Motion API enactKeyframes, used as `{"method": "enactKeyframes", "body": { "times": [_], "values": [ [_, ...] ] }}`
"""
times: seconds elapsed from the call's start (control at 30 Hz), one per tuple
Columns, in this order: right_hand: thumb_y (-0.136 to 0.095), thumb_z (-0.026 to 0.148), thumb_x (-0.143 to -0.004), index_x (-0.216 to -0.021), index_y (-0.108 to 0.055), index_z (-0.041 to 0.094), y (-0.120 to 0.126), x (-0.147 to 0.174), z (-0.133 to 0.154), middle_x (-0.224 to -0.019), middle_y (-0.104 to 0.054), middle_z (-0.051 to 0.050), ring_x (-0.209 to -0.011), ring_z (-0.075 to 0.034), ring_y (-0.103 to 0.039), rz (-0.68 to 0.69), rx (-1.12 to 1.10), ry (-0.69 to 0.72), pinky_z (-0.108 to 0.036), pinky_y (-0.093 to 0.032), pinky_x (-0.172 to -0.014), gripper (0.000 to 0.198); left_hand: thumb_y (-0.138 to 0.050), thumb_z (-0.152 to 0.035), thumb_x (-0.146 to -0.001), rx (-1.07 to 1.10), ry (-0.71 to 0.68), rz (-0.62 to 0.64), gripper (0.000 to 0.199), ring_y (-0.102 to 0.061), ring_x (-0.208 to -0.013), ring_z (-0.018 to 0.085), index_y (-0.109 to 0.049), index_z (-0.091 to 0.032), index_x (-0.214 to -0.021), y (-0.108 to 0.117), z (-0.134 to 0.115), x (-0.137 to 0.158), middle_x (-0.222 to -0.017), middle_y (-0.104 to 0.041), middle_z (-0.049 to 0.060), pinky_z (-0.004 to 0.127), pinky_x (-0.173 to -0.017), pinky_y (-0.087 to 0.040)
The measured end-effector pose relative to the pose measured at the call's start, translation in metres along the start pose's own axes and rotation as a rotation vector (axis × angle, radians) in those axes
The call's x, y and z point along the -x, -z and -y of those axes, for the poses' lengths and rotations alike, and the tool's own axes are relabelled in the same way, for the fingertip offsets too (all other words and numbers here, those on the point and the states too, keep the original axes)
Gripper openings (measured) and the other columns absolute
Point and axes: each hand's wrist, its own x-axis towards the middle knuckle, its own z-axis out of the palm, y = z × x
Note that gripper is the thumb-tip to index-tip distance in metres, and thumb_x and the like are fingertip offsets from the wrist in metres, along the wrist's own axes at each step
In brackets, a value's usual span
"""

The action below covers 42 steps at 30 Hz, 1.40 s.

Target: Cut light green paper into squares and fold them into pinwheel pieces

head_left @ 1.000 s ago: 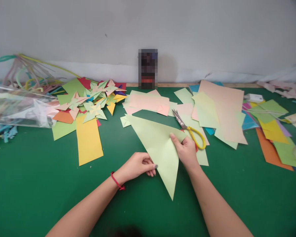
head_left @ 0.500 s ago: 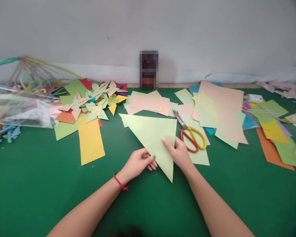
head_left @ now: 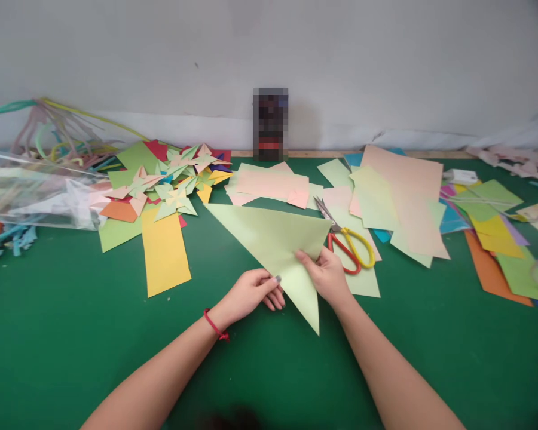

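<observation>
A pale green sheet of paper (head_left: pixel 273 236), folded into a triangle, is held up over the table between both hands. My left hand (head_left: pixel 255 291) pinches its long slanting edge near the middle, thumb on top and fingers curled beneath. On the other side, my right hand (head_left: pixel 325 272) grips the right edge, its thumb pressed on the face and its other fingers hidden behind the paper. The sheet bends slightly around that thumb. Just beyond my right hand lie scissors (head_left: pixel 347 242) with one red and one yellow handle, blades pointing away to the left.
Folded paper stars (head_left: pixel 177 200) lie heaped at back left, beside a clear plastic bag (head_left: pixel 49 197). A yellow sheet (head_left: pixel 165 254) lies in front of them. Pink sheets (head_left: pixel 273 182) sit at the back; more paper (head_left: pixel 412 203) lies right. A pixelated dark object (head_left: pixel 271 125) stands against the wall.
The triangle's left tip has swung further left, and its right corner has moved right over the scissors' edge. The paper is now slightly bent. Both hands keep their hold, almost unmoved.
</observation>
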Motion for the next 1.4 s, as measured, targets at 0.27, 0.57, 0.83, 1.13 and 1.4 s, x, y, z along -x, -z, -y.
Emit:
{"method": "enactKeyframes", "body": {
  "times": [0.27, 0.57, 0.83, 1.13, 1.4],
  "values": [
    [-0.062, 0.042, -0.076, -0.102, -0.061, 0.02, 0.004, -0.003, -0.001, -0.104, -0.068, -0.007, -0.093, -0.023, -0.065, 0.168, -0.058, -0.044, -0.036, -0.053, -0.078, 0.034, -0.06, -0.041, -0.077, -0.241, -0.07, -0.35, 0.029, -0.066, -0.061, 0.018, -0.06, -0.012, -0.076, 0.02, -0.017, 0.001, -0.071, -0.067, 0.007, 0.026, -0.058, -0.051],
    [-0.062, 0.045, -0.074, -0.099, -0.062, 0.02, 0.021, -0.007, 0.008, -0.098, -0.068, -0.007, -0.091, -0.023, -0.064, 0.238, 0.115, -0.078, -0.034, -0.053, -0.074, 0.035, -0.063, -0.04, -0.075, -0.013, -0.258, -0.646, 0.033, -0.064, -0.063, 0.014, -0.057, -0.012, -0.091, 0.047, -0.026, 0.003, -0.076, -0.065, 0.003, 0.027, -0.061, -0.056],
    [-0.064, 0.042, -0.072, -0.101, -0.057, 0.02, 0.036, -0.011, 0.019, -0.077, -0.063, -0.003, -0.069, -0.018, -0.06, 0.313, 0.199, -0.177, -0.028, -0.048, -0.055, 0.037, -0.052, -0.041, -0.083, 0.065, -0.331, -0.619, 0.041, -0.064, -0.065, 0.013, -0.059, -0.013, -0.112, 0.055, -0.029, 0.006, -0.077, -0.065, 0.004, 0.026, -0.06, -0.058],
    [-0.057, 0.041, -0.078, -0.108, -0.053, 0.022, 0.052, -0.017, 0.008, -0.078, -0.06, -0.001, -0.072, -0.015, -0.058, 0.202, 0.308, -0.1, -0.027, -0.047, -0.061, 0.036, -0.057, -0.033, -0.077, -0.171, -0.225, -0.711, 0.03, -0.06, -0.06, 0.011, -0.063, -0.017, -0.101, 0.072, -0.024, 0.005, -0.077, -0.062, 0.001, 0.028, -0.063, -0.056],
    [-0.05, 0.039, -0.082, -0.103, -0.056, 0.022, 0.045, -0.016, 0.005, -0.086, -0.062, -0.004, -0.084, -0.018, -0.06, 0.167, 0.45, -0.055, -0.033, -0.05, -0.074, 0.028, -0.048, -0.024, -0.084, -1.077, -0.455, -0.772, 0.024, -0.048, -0.116, 0.025, -0.06, -0.02, -0.104, 0.051, -0.017, 0.011, -0.121, -0.053, 0.01, 0.045, -0.099, -0.037]
  ]
}}
